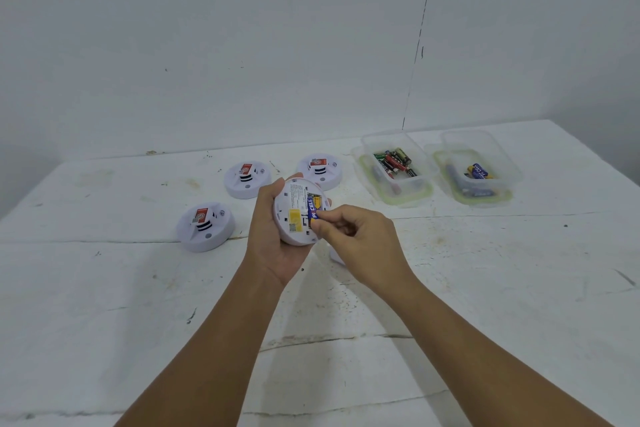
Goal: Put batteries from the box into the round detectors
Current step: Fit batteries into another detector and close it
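Cradling a round detector (298,211) back-up above the counter (104,288), the left hand (273,236) grips its rim; the right hand (353,236) pinches a blue battery (312,208) into its compartment. Rightward, two clear boxes (393,166) (479,166) hold batteries.

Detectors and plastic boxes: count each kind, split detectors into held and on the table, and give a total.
Detector held in the left hand: 1
Detectors lying on the table: 3
Plastic boxes with batteries: 2
Total: 6
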The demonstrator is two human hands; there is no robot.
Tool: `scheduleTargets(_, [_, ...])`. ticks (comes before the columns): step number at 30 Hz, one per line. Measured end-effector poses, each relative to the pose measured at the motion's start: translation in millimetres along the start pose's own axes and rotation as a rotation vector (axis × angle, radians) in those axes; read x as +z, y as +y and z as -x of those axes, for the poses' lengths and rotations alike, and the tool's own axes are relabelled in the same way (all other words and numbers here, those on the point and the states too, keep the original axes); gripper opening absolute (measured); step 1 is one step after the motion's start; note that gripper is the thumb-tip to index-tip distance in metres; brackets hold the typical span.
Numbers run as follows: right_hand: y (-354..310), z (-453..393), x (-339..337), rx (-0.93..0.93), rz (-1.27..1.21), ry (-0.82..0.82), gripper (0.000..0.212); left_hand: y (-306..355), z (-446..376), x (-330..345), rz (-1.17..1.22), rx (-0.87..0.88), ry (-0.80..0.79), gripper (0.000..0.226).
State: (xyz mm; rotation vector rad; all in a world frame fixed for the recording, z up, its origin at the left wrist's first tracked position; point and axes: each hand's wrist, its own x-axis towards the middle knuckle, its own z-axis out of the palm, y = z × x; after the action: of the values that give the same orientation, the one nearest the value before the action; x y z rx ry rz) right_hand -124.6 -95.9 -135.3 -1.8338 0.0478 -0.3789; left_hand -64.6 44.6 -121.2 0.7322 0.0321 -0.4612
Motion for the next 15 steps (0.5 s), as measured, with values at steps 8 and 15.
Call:
scheduleTargets(8, [-5,-3,-1,-0.027,0.016,-0.025,0.014,7,-2,3,0.007,0.003,-0.011,0.037])
scheduleTargets(15, [-5,-5,0,-0.188,0.153,0.017,0.017,11,-1,5,0.024,-0.006,-0.024,0.035])
